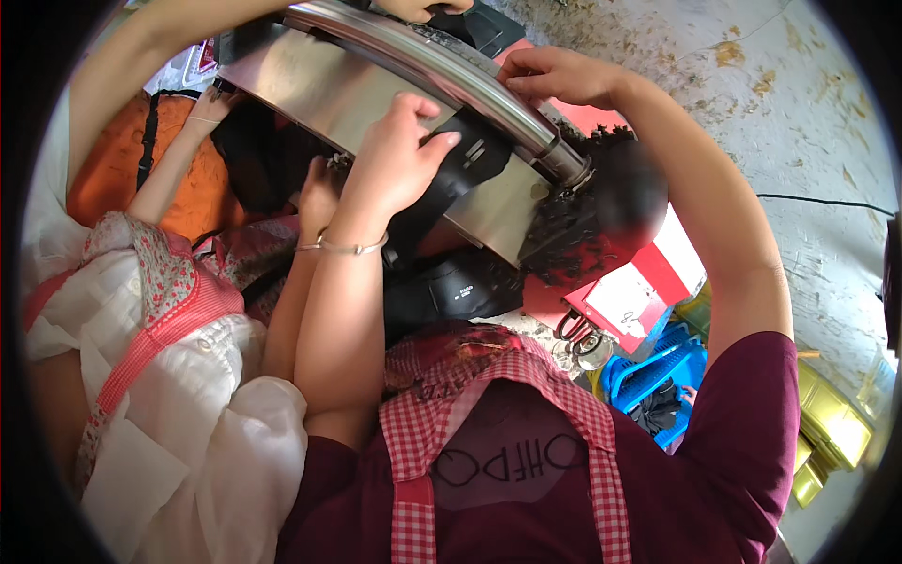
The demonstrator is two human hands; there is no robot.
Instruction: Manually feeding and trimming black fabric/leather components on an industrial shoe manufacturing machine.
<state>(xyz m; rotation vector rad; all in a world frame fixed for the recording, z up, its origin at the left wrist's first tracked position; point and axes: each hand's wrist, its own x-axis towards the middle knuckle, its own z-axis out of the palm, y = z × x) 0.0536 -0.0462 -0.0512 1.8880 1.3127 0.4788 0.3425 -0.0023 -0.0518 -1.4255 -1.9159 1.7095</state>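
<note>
A long brushed-steel machine (329,89) with a polished curved steel bar (432,66) slants across the top of the view. Above its flat panel and a black fitting (474,150) hovers my left hand (395,155), thumb and index finger apart, with nothing visible in it. I cannot tell whether it touches the metal. At the bar's far side, my right hand (559,75) has loosely bent fingers beside the steel and no object showing in them. Dark shreds cling around a rounded black part (629,193) at the bar's right end.
Close on my left, a co-worker in white (188,376) reaches in, with a hand (315,197) beside my left wrist. An orange cloth (178,179) lies beyond. To the right are red boards (611,301), blue plastic baskets (658,367), a yellow container (832,423) and a black cable (827,200).
</note>
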